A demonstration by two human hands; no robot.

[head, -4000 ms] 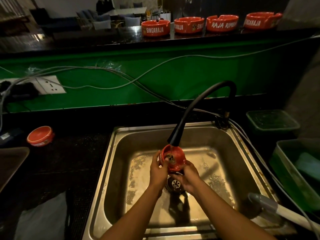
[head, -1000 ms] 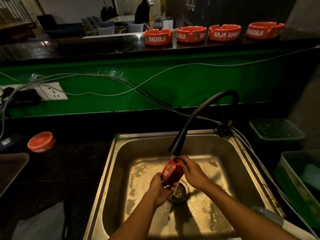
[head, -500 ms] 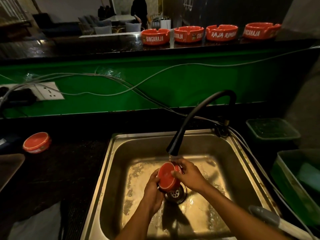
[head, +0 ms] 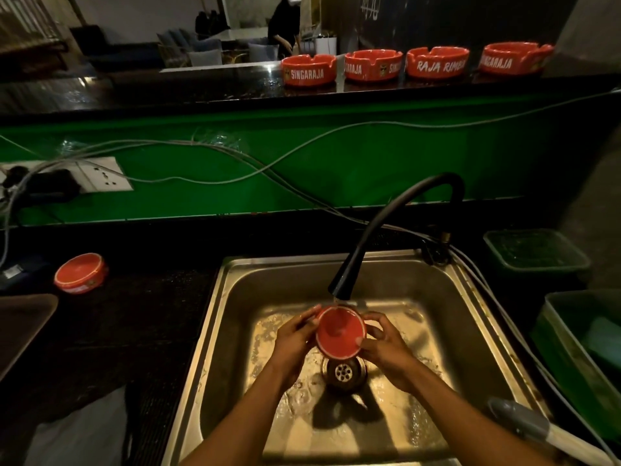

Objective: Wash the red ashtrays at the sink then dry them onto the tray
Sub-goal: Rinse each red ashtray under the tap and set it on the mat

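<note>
Steel sink (head: 235,331) takes up the near middle of the dark counter (head: 134,331), with the black tap (head: 386,227) arching in from its far right corner. On the ledge (head: 201,89) above the green wall, four ashtrays (head: 373,66) wait in a row toward the right end; a fifth (head: 80,272) lies upturned on the counter left of the sink. We can just see what may be the tray (head: 23,327) at the counter's left edge.

We hold one ashtray (head: 340,333) over the drain (head: 343,370), base up under the spout. Our left hand (head: 295,338) curls round its left rim, and our right hand (head: 386,348) pinches the right rim with bent fingers.

We judge it stiff, fairly heavy, breakable and slick when wet. Best taken across the rim, thumb opposite fingers, using the notches where possible.
</note>
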